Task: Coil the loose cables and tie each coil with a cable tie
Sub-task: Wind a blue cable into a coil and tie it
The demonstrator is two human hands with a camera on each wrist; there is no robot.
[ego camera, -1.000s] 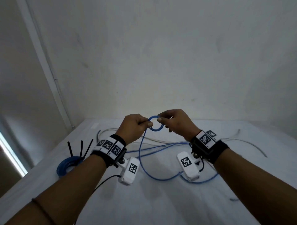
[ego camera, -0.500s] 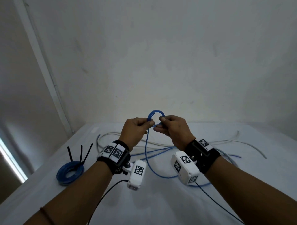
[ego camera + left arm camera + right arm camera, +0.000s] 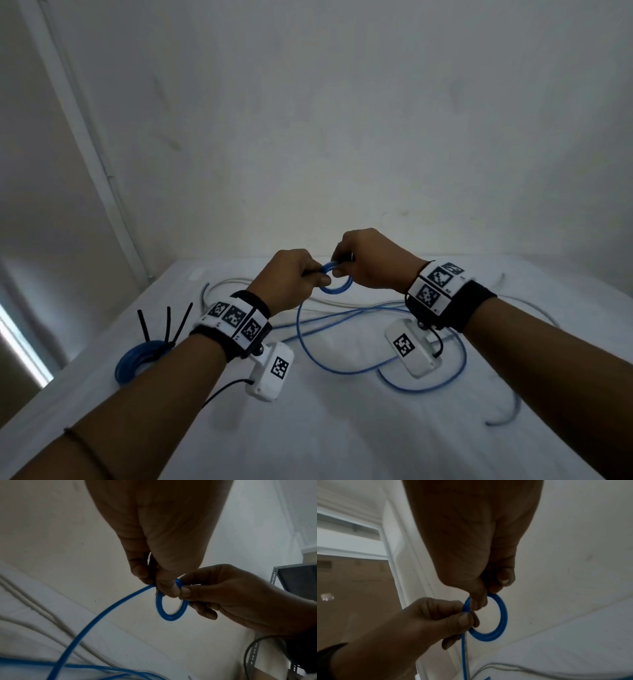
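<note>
Both hands hold a small coil of blue cable [image 3: 337, 286] up above the white table [image 3: 342, 428]. My left hand [image 3: 296, 275] pinches the coil's left side between thumb and fingers, where the loose run of the cable [image 3: 310, 346] leaves it and hangs down to the table. My right hand [image 3: 364, 265] pinches the coil's top right. In the left wrist view the blue coil [image 3: 171, 613] is a small ring of a few turns below my left hand [image 3: 164, 582] and the right hand [image 3: 223, 596]. In the right wrist view the blue coil [image 3: 496, 620] sits under my right hand [image 3: 486, 592].
A finished blue coil [image 3: 137, 359] with black cable ties [image 3: 168, 325] standing up lies at the table's left edge. Loose blue and white cables [image 3: 342, 303] sprawl over the table's middle and right. A white wall [image 3: 342, 137] rises right behind the table.
The coil has been turned between the hands: its ring stood above the fingers half a second ago and now hangs below them. My right wrist has risen and rolled outward.
</note>
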